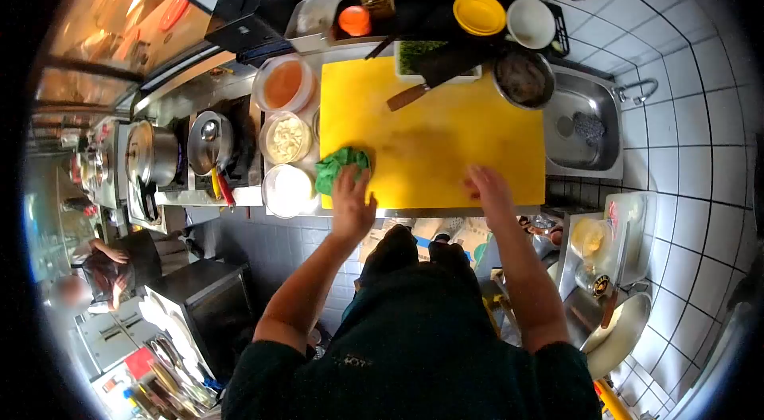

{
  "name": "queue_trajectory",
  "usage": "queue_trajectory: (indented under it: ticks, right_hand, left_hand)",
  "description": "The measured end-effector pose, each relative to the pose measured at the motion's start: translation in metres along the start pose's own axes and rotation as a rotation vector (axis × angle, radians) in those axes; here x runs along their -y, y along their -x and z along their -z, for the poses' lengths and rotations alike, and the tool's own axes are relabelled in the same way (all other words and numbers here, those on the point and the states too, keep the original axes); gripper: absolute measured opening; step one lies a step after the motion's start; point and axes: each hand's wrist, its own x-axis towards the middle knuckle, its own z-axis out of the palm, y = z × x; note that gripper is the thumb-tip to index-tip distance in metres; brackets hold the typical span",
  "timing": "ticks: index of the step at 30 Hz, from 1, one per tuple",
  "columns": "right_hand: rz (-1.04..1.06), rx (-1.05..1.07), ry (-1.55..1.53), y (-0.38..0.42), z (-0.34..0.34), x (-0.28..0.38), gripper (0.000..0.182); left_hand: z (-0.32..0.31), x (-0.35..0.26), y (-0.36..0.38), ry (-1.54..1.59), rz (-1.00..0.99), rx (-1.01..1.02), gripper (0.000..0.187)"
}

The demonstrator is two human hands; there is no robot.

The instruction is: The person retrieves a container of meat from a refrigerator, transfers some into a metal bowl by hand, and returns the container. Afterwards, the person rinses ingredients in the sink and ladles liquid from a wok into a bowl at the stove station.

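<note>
Below me lies a large yellow cutting board (430, 141). At its left edge is a crumpled green cloth (341, 165). My left hand (352, 199) touches the cloth's near side with its fingertips, fingers and thumb apart. Over the board's near right part is my right hand (487, 188), fingers loosely bent and apart, holding nothing. A cleaver with a wooden handle (407, 98) lies at the back, its dark blade across a white tray of chopped greens (422, 56). Beside that stands a metal bowl (524, 79) with dark contents.
Left of the board stand tubs of orange liquid (284, 84), pale pieces (286, 138) and something white (288, 190). Farther left are a pan (210, 145) and a pot (151, 153) by the stove. A sink (585, 122) is at right. Another person (111, 261) stands far left.
</note>
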Motion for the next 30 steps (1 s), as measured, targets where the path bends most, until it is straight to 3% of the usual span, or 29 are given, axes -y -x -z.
queue_trajectory:
  ticks: [1, 5, 8, 12, 15, 16, 19, 24, 26, 28, 29, 30]
  right_hand:
    - [-0.055, -0.003, -0.097, -0.023, -0.024, 0.013, 0.03]
    - [-0.164, -0.025, -0.504, -0.106, -0.088, 0.032, 0.023]
    - [-0.217, -0.195, -0.706, -0.146, -0.099, 0.029, 0.027]
    - [-0.089, -0.574, -0.969, -0.164, -0.058, 0.021, 0.023]
    - [-0.127, -0.759, -0.954, -0.174, -0.003, 0.026, 0.025]
    - [-0.074, -0.713, -0.967, -0.188, 0.021, 0.015, 0.026]
    - [0.198, -0.598, -0.757, -0.198, 0.06, 0.012, 0.025]
    - [0.143, -0.518, -0.768, -0.214, 0.094, 0.004, 0.023]
    - [0.229, -0.52, -0.621, -0.241, 0.114, -0.03, 0.024]
    - [0.679, -0.632, 0.464, -0.382, 0.186, -0.172, 0.026]
    - [0.409, -0.571, -0.089, -0.31, 0.142, -0.098, 0.024]
    - [0.183, -0.648, -0.703, -0.216, 0.083, 0.003, 0.023]
  left_hand:
    - [0.015, 0.013, 0.0, -0.087, 0.005, -0.05, 0.062]
    - [0.023, 0.051, -0.008, -0.178, 0.203, 0.092, 0.072]
    - [-0.005, 0.08, -0.008, -0.023, 0.119, 0.122, 0.066]
    - [-0.007, 0.06, -0.002, -0.074, 0.048, 0.111, 0.06]
    - [-0.003, 0.058, -0.002, -0.094, 0.023, 0.088, 0.059]
    - [-0.001, 0.057, -0.003, -0.094, 0.03, 0.104, 0.059]
    - [-0.003, 0.057, -0.007, -0.145, 0.02, 0.104, 0.05]
    - [-0.008, 0.06, -0.017, -0.146, 0.014, 0.108, 0.04]
    - [-0.012, 0.059, -0.02, -0.155, 0.028, 0.119, 0.04]
    - [-0.014, 0.055, -0.022, -0.17, 0.036, 0.114, 0.038]
    - [-0.015, 0.053, -0.022, -0.179, 0.048, 0.115, 0.038]
    - [-0.016, 0.053, -0.021, -0.188, 0.057, 0.113, 0.037]
